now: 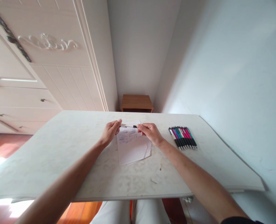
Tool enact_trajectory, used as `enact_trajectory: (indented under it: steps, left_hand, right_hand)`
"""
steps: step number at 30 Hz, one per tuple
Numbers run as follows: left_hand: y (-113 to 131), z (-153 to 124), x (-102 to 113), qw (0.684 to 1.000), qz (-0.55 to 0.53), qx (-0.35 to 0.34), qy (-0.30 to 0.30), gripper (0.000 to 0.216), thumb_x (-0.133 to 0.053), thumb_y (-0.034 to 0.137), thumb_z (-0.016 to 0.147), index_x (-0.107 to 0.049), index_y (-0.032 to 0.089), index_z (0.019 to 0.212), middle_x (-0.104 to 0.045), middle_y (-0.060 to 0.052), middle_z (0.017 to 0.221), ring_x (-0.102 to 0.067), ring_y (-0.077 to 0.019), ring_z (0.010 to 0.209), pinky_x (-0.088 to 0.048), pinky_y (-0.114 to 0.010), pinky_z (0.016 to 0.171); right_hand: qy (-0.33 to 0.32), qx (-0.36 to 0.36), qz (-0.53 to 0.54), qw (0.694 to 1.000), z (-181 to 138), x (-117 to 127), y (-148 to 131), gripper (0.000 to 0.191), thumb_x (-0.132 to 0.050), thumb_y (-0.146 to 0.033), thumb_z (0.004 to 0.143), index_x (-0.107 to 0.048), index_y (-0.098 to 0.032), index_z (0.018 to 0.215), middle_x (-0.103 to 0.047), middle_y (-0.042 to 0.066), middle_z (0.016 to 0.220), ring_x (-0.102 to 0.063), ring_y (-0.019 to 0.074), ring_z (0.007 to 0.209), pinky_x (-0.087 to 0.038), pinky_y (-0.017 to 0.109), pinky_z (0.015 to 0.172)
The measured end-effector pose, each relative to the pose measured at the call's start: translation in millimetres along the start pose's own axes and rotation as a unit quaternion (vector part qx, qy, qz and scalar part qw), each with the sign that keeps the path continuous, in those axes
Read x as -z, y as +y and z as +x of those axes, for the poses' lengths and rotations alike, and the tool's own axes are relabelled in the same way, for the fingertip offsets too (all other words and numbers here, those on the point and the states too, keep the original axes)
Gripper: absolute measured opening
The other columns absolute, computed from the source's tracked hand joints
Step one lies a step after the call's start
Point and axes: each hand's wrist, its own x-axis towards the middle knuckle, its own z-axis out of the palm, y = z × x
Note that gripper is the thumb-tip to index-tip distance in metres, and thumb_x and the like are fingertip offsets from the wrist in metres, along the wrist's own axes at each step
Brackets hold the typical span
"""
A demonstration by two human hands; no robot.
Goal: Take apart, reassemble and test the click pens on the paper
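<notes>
A white pen [129,126] with a black grip is held level between my two hands, above the paper. My left hand [112,130] is closed on its clip end. Thumb and fingers of my right hand [149,132] pinch the black grip end, and the tip is hidden by them. Beneath lies a sheet of lined paper [131,152], its upper part covered in dark scribbles and its lower right edge torn or creased. To the right of my right hand, several click pens [183,137] lie side by side in a row, with coloured barrels and black grips.
The pale tabletop [82,155] carries a few small dark marks near its front edge. A wall [233,77] runs along the right side. White cabinets [47,62] stand at the left, and a small wooden table [137,102] sits beyond the far edge.
</notes>
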Motion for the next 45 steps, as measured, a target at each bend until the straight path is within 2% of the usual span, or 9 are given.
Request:
enact_trajectory:
  steps: [9,13,15,17,20,25,31,40,45]
  left_hand:
    - [7.4,-0.2,0.2,0.993,-0.079,0.087,-0.021,0.052,-0.056,0.055,0.084,-0.032,0.022,0.051,-0.034,0.005,0.039,-0.032,-0.0080,0.036,-0.026,-0.025,0.041]
    - [6.6,0.0,-1.8,0.987,-0.123,0.103,-0.014,0.051,-0.060,0.058,0.081,-0.040,0.020,0.053,-0.038,0.005,0.043,-0.038,-0.0078,0.036,-0.029,-0.023,0.040]
    - [6.2,-0.4,-3.1,0.987,-0.137,0.086,-0.012,0.048,-0.058,0.061,0.081,-0.053,0.016,0.065,-0.050,0.002,0.052,-0.046,-0.0088,0.041,-0.035,-0.022,0.041]
    - [6.9,-0.8,-3.7,0.987,-0.152,0.050,-0.015,0.048,-0.059,0.060,0.082,-0.062,0.014,0.093,-0.062,-0.002,0.067,-0.056,-0.0111,0.049,-0.042,-0.023,0.045]
    - [9.2,-0.8,-3.2,0.988,-0.153,-0.019,-0.018,0.058,-0.071,0.050,0.076,-0.057,0.016,0.121,-0.069,-0.009,0.091,-0.064,-0.0144,0.064,-0.051,-0.026,0.054]
    - [11.9,0.3,0.0,0.991,-0.121,-0.045,0.019,0.044,-0.079,0.040,0.070,-0.069,0.010,0.101,-0.071,-0.011,0.090,-0.065,-0.0148,0.064,-0.055,-0.033,0.065]
    - [14.4,-0.7,0.1,0.992,-0.115,-0.030,0.044,0.045,-0.081,0.042,0.066,-0.071,0.010,0.096,-0.073,-0.011,0.087,-0.066,-0.0159,0.062,-0.057,-0.036,0.067]
    - [12.2,-1.4,0.6,0.994,-0.052,-0.048,0.082,0.038,-0.072,0.048,0.074,-0.072,0.012,0.086,-0.069,-0.005,0.060,-0.066,-0.0175,0.056,-0.057,-0.034,0.062]
    - [16.1,-4.5,0.7,0.995,-0.045,-0.025,0.091,0.036,-0.072,0.047,0.074,-0.071,0.011,0.079,-0.067,-0.005,0.057,-0.064,-0.0160,0.051,-0.053,-0.028,0.054]
  right_hand:
    - [0.000,0.110,-0.151,0.982,-7.0,2.0,-9.9,0.050,-0.049,-0.059,0.089,-0.063,-0.017,0.066,-0.056,0.002,0.061,-0.052,0.0142,0.061,-0.039,0.027,0.062]
    - [0.008,0.141,-0.191,0.971,-7.1,2.7,-10.7,0.052,-0.045,-0.060,0.090,-0.063,-0.018,0.065,-0.058,0.004,0.065,-0.052,0.0162,0.065,-0.039,0.029,0.065]
    - [0.017,0.118,-0.172,0.978,-6.1,3.2,-11.0,0.052,-0.047,-0.062,0.088,-0.063,-0.018,0.066,-0.059,0.004,0.065,-0.052,0.0163,0.064,-0.040,0.029,0.064]
    - [0.025,0.080,-0.133,0.988,-4.0,4.4,-10.2,0.051,-0.050,-0.063,0.086,-0.063,-0.018,0.066,-0.058,0.003,0.062,-0.052,0.0155,0.061,-0.040,0.029,0.063]
    - [0.010,0.013,-0.065,0.998,0.9,7.3,-6.2,0.049,-0.056,-0.062,0.083,-0.064,-0.017,0.064,-0.055,0.001,0.056,-0.049,0.0128,0.056,-0.039,0.027,0.059]
    - [-0.070,-0.066,0.031,0.995,6.5,9.7,2.1,0.051,-0.066,-0.063,0.074,-0.071,-0.013,0.077,-0.067,0.006,0.068,-0.052,0.0109,0.059,-0.039,0.025,0.057]
    - [-0.137,-0.063,0.017,0.988,4.0,10.1,-0.4,0.050,-0.066,-0.062,0.075,-0.073,-0.013,0.081,-0.072,0.009,0.081,-0.057,0.0122,0.066,-0.041,0.024,0.059]
    - [-0.085,-0.014,-0.051,0.995,-3.8,2.6,-7.9,0.040,-0.062,-0.053,0.080,-0.071,-0.015,0.072,-0.067,0.005,0.066,-0.055,0.0136,0.058,-0.043,0.027,0.058]
    - [-0.046,0.089,-0.196,0.975,-8.4,-2.7,-10.1,0.042,-0.053,-0.047,0.089,-0.067,-0.018,0.063,-0.063,0.003,0.062,-0.053,0.0146,0.059,-0.038,0.027,0.060]
